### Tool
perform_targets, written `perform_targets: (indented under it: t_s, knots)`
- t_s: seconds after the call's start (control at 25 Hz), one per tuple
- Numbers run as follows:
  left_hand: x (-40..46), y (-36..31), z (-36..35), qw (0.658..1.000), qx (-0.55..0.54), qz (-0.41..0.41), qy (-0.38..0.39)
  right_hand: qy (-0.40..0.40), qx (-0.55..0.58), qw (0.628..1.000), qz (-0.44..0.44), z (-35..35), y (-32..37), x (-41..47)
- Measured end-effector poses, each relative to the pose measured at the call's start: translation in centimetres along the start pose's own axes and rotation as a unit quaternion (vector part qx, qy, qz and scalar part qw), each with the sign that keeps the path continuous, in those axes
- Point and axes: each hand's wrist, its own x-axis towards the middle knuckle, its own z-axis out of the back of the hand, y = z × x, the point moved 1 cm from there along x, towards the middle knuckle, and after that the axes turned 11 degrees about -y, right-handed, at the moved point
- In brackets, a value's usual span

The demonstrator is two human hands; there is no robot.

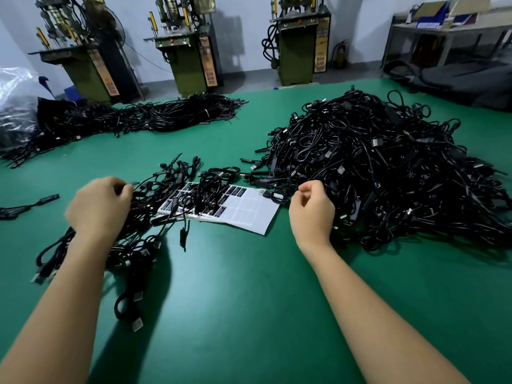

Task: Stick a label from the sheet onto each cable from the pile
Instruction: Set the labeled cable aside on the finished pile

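A big pile of black cables (374,167) covers the right side of the green table (235,300). The white label sheet (249,212) lies in the middle, partly covered by loose cables; black labels fill its left part. My right hand (311,209) hovers at the pile's left edge with its fingers curled, pinching a thin black cable (277,195) that lies over the sheet's corner. My left hand (99,206) is blurred above a smaller heap of cables (133,245); its fingers are curled near a cable end, and whether they hold it is unclear.
A long heap of bundled black cables (133,117) lies at the back left beside a clear plastic bag (16,106). One loose cable (30,206) lies at the far left. Green machines (191,56) stand on the floor beyond the table.
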Motion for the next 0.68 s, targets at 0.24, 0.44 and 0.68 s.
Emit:
perform_targets:
  t_s: [0.24,0.44,0.68]
  knots:
    - [-2.5,1.3,-2.8,0.999,0.036,0.002,0.019,0.079,-0.174,0.978,0.089,-0.4,-0.3,-0.3]
    - [-3.7,-1.7,-2.2,0.997,0.077,0.017,0.021,0.124,-0.293,0.935,0.153,-0.7,-0.4,-0.6]
    - [-8.5,-11.1,-1.8,0.989,-0.11,-0.087,0.056,0.121,-0.365,0.907,0.171,-1.2,-0.4,-0.8]
